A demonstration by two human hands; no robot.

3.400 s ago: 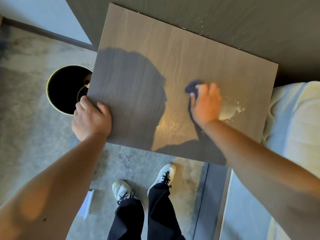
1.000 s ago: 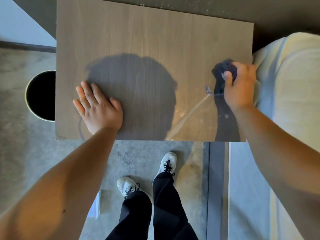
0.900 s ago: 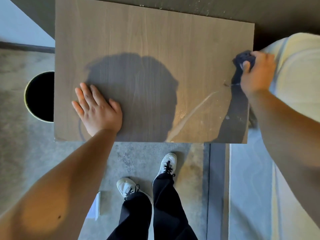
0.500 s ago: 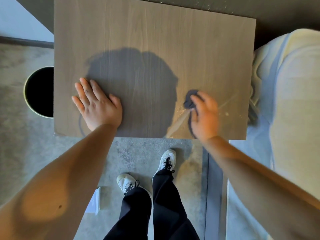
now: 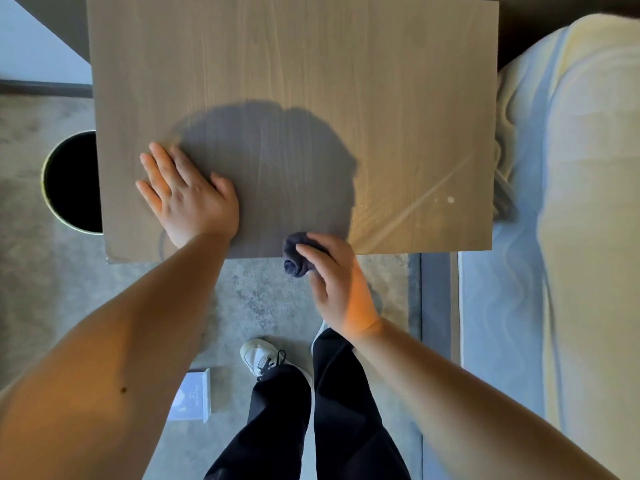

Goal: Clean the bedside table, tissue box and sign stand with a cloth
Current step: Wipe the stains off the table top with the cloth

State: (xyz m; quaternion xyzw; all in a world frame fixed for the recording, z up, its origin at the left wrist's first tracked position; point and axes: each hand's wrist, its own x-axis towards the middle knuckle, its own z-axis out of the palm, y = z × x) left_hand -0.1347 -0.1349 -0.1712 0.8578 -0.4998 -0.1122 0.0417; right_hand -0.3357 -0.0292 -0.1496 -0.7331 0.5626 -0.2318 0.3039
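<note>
right hand (image 5: 341, 285) gripping cloth (image 5: 294, 258), table (image 5: 294, 64) edge

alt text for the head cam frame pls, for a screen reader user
Seen from above, a person's right hand holds a balled dark cloth at the near edge of a bare wooden bedside table, while the left hand rests flat on the top. A round black bin stands left of the table, pale bedding lies to the right.

Bin (image 5: 71, 181) left of bedside table (image 5: 294, 64), bed (image 5: 571, 202) right, cloth (image 5: 294, 254) at its near edge.
</note>
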